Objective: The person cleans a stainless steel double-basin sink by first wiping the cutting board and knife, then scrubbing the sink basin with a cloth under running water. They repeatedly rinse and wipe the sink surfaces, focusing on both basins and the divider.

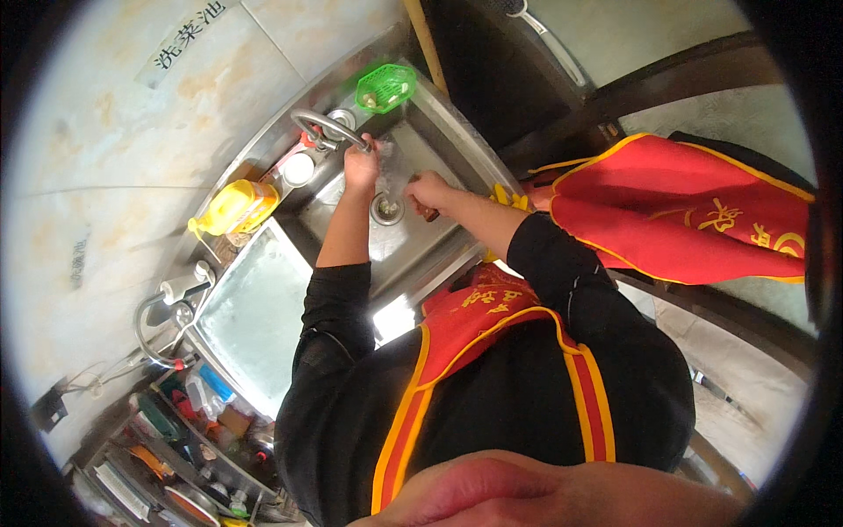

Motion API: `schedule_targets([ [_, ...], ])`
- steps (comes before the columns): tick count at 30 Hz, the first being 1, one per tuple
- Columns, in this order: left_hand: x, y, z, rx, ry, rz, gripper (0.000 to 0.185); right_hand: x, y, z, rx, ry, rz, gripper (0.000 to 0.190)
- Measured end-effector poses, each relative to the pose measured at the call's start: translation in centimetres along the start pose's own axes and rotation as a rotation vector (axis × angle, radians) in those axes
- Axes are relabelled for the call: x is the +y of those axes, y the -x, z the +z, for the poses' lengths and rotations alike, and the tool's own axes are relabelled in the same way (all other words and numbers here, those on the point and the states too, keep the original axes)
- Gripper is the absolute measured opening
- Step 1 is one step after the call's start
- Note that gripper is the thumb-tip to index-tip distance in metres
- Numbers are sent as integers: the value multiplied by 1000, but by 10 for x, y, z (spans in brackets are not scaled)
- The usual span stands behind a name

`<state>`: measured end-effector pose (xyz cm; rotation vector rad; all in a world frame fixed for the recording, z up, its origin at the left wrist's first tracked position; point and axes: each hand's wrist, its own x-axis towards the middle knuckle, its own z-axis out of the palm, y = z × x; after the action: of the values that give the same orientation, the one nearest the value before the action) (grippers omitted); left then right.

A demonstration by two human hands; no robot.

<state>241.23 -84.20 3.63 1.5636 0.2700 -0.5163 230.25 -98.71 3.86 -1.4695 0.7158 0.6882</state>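
Note:
My left hand is up at the spout end of a curved metal faucet. Its fingers are partly hidden, and I cannot tell whether they grip the spout. Below the spout a whitish blur, which looks like running water, falls into the stainless steel sink. Over the basin, right of the drain, my right hand is closed around a small brown object, mostly covered by the fingers. Pale scraps lie in the drain.
A green plastic basket with pale bits sits at the sink's back corner. On the left are a white-topped container, a yellow jug and a second, covered basin. Yellow gloves hang at the right rim, beside a red apron.

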Motion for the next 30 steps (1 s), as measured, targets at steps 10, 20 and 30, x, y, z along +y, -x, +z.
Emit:
schedule_targets([
  [10, 24, 9, -19, -38, -477, 416, 26, -4, -28, 22, -63, -325, 32, 24],
  [20, -25, 34, -54, 247, -275, 408, 15, -6, -28, 13, -147, -432, 87, 21],
  [30, -113, 24, -13, -53, 626, -417, 29, -46, -6, 10, -88, 1470, -419, 27],
])
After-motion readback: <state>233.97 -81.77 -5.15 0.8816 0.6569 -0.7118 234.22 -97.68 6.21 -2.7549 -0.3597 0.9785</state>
